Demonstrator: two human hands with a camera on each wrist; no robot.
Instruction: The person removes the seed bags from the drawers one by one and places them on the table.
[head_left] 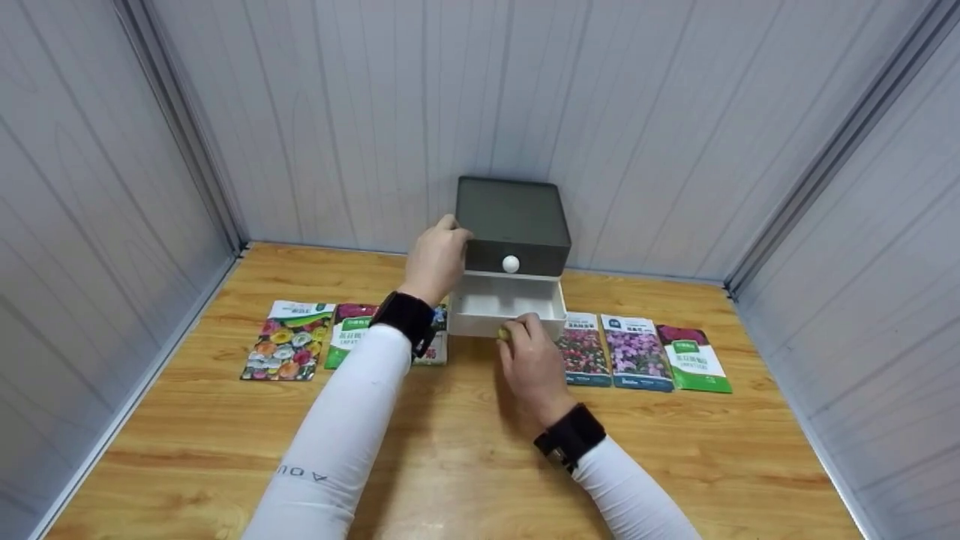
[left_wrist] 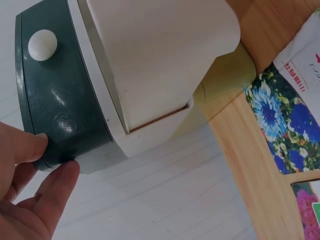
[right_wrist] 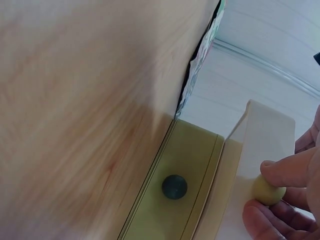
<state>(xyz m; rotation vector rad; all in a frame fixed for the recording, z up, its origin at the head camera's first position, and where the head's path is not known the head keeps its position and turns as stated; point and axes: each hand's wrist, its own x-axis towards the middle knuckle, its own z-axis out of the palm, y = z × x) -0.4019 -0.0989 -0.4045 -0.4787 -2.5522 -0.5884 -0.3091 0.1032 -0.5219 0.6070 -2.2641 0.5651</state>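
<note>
The opening of the small drawer cabinet looks well advanced: the white middle drawer stands out toward the near side, its inner floor and walls in view. Whether it has reached its full travel cannot be told. The dark green top drawer and the olive bottom drawer sit closed, with the white knob and the dark knob untouched.

The right hand pinches the yellow knob on the white drawer's front between thumb and fingers. The left hand pinches the near left corner of the top section, thumb on its front face, which probably steadies the cabinet against the pull. What seems left is to let go of the knob and use the drawer; no packet shows inside it.

Seed packets lie on the counter at either side. To the left are a mixed-flower packet, a magenta-and-green packet and a blue-flower packet; to the right, a red-flower packet, a purple-flower packet and a green-and-white packet. The left forearm crosses over the left row, so part of it is hidden and my count there may be short. The panelled wall rises just behind the cabinet.
</note>
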